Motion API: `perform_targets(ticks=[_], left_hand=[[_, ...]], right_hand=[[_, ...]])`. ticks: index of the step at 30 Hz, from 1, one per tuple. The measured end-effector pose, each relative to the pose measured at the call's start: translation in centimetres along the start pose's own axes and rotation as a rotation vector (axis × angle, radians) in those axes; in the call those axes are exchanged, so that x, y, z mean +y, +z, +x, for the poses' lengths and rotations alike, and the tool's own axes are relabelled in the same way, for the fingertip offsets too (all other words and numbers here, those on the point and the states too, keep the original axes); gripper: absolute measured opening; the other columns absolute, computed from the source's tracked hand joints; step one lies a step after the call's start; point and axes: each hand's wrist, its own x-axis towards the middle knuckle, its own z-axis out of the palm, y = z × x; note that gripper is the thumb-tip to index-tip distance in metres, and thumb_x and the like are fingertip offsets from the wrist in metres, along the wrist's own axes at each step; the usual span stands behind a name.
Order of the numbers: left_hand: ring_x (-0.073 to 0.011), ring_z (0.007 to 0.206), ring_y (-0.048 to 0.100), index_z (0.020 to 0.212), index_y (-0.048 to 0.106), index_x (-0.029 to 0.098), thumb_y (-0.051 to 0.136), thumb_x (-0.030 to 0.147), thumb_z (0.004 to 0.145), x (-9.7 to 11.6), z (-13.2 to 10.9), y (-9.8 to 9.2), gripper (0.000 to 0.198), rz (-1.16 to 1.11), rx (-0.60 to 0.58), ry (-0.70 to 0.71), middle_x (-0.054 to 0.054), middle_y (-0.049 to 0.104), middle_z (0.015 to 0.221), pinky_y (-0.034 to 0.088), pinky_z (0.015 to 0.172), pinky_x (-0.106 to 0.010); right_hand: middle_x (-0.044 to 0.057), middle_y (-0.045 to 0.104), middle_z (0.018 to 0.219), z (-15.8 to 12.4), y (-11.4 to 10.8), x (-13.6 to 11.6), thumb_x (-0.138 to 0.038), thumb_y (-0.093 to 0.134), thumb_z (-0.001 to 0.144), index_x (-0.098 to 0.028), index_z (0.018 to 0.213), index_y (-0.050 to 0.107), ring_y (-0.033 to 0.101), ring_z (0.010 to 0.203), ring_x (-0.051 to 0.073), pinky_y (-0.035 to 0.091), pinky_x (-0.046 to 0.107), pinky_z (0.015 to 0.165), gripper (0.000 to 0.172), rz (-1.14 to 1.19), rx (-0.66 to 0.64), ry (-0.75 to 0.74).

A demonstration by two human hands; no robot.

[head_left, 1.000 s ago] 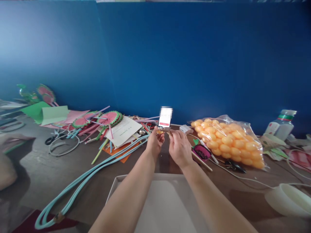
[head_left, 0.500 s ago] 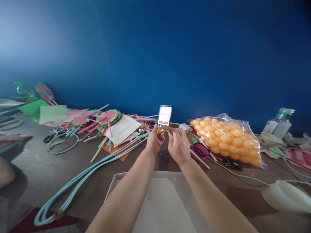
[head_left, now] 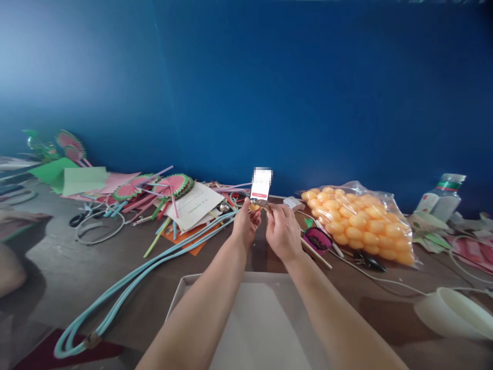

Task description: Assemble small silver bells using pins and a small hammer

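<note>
Both hands are close together over the back of the dark table, just below a lit phone that stands near the blue wall. My left hand has its fingers closed on a small shiny yellowish item, too small to name. Beside it, my right hand pinches a thin brownish piece that meets the shiny item; its exact form is hard to make out. In front of my body, under my forearms, lies a pale shallow tray.
Left are pale blue tubing, watermelon-pattern paper fans, papers and straws. On the right are a bag of orange balls, a bottle, a purple dish and a white bowl. Another person's arm rests far left.
</note>
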Motion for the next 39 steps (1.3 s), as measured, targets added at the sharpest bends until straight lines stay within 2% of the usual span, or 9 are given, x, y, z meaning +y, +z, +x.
perform_targets(ticks=[21, 28, 39], left_hand=[[-0.0051, 0.046, 0.053, 0.079, 0.060, 0.011, 0.059, 0.039, 0.088, -0.09, -0.01, -0.03, 0.030, 0.005, 0.020, 0.005, -0.001, 0.058, 0.059, 0.043, 0.046, -0.014], [-0.0050, 0.049, 0.054, 0.084, 0.062, 0.011, 0.062, 0.041, 0.085, -0.20, 0.18, -0.14, 0.029, 0.014, 0.027, 0.034, -0.006, 0.065, 0.072, 0.043, 0.045, -0.014], [-0.0051, 0.045, 0.053, 0.078, 0.059, 0.012, 0.062, 0.039, 0.086, -0.07, -0.41, 0.20, 0.028, -0.003, 0.021, 0.008, -0.001, 0.059, 0.060, 0.043, 0.045, -0.014]], right_hand=[[0.012, 0.061, 0.103, 0.03, 0.17, -0.02, -0.018, 0.042, 0.093, -0.017, 0.115, 0.056, 0.056, 0.098, 0.025, 0.048, 0.038, 0.084, 0.025, 0.015, -0.018, -0.002], [0.012, 0.061, 0.103, 0.03, 0.18, 0.05, -0.018, 0.042, 0.093, -0.017, 0.114, 0.055, 0.056, 0.098, 0.025, 0.048, 0.037, 0.084, 0.024, 0.008, 0.078, 0.019], [0.012, 0.061, 0.103, 0.00, 0.24, 0.05, -0.019, 0.042, 0.093, -0.017, 0.115, 0.055, 0.056, 0.098, 0.025, 0.048, 0.038, 0.084, 0.025, 0.014, -0.001, 0.005]])
